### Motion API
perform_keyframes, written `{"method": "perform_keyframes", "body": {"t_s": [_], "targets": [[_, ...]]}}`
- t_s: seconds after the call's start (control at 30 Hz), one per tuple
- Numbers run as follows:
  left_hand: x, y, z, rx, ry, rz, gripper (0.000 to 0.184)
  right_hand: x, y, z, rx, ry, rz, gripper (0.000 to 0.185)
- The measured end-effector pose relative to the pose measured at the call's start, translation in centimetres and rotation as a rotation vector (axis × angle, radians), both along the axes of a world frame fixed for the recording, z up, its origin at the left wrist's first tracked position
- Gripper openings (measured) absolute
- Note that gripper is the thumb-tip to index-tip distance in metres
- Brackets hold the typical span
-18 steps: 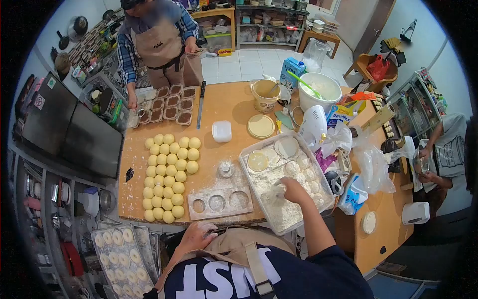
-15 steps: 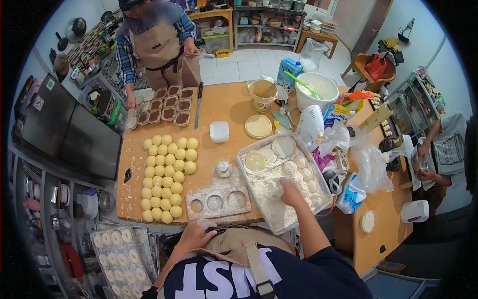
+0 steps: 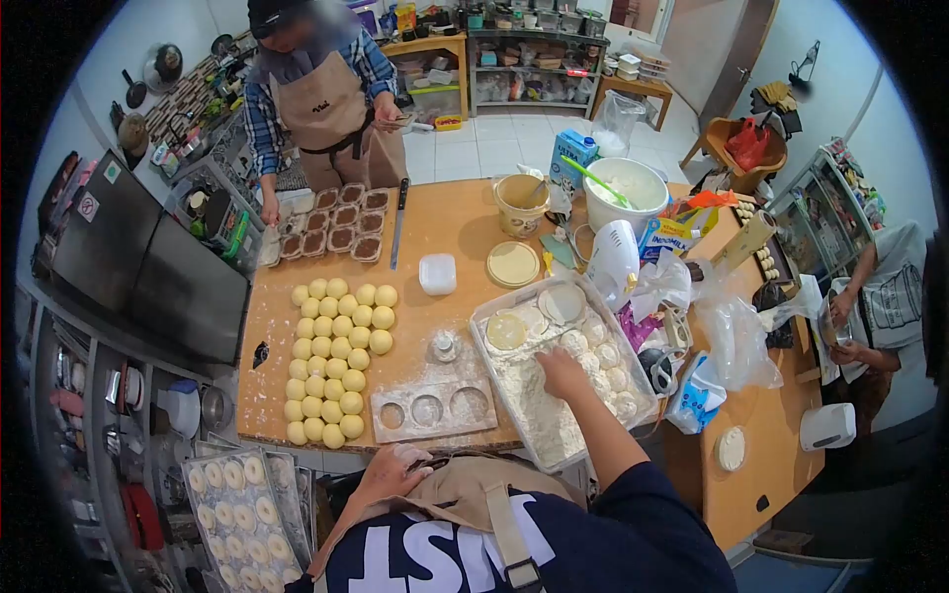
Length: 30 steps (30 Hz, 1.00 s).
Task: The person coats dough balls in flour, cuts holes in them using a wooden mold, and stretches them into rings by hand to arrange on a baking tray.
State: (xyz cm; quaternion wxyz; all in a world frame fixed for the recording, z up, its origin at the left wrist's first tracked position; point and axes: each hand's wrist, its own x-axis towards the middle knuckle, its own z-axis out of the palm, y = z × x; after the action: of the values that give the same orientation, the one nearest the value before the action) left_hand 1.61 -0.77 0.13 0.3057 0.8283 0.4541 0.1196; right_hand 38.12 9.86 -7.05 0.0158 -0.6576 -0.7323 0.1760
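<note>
A white tray (image 3: 478, 331) is set on the bench (image 3: 460, 212), right of the board (image 3: 433, 407), with its long axis slanted from far left to near right and one short end turned toward the wearer. Flour (image 3: 522, 381) is spread over its left and near parts, dough balls (image 3: 598, 331) are clustered along its right side, and two round discs (image 3: 507, 332) are laid at its far end. The right hand (image 3: 563, 376) is held over the tray's middle, its fingers pointed away from the wearer; the fingertips are hidden, and whether anything is pinched cannot be told. Some dough balls and part of the flour are covered by that hand and forearm. The left hand (image 3: 393, 472) is kept low by the apron (image 3: 460, 484) at the bench's near edge, its fingers whitened and bent; whether they are pressed together cannot be made out. The ring-dough trays (image 3: 237, 514) are cut off below.
</note>
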Motion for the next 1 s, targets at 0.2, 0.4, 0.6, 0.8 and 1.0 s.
{"method": "perform_keyframes", "body": {"t_s": [0.2,0.4,0.6,0.8,1.0], "targets": [[-1.5,-1.1,-1.0,-0.060,0.024,0.054,0.027,0.8,0.6,-0.3,0.040,0.024,0.171,0.044],[-1.6,-1.8,-0.8,-0.050,0.031,0.085,0.027,1.3,-0.1,1.7,0.219,0.067,-0.104,0.048],[-1.7,-1.4,-1.5,0.002,-0.024,0.061,0.027,0.3,-6.0,-0.1,-0.308,0.108,0.210,0.055],[-1.2,-0.5,-0.1,0.007,-0.016,0.043,0.025,1.5,-6.7,-2.5,-0.375,0.111,0.168,0.051],[-0.7,0.0,-1.1,0.017,-0.014,-0.020,0.026,3.6,-0.8,0.8,0.146,0.417,-0.203,0.033]]}}
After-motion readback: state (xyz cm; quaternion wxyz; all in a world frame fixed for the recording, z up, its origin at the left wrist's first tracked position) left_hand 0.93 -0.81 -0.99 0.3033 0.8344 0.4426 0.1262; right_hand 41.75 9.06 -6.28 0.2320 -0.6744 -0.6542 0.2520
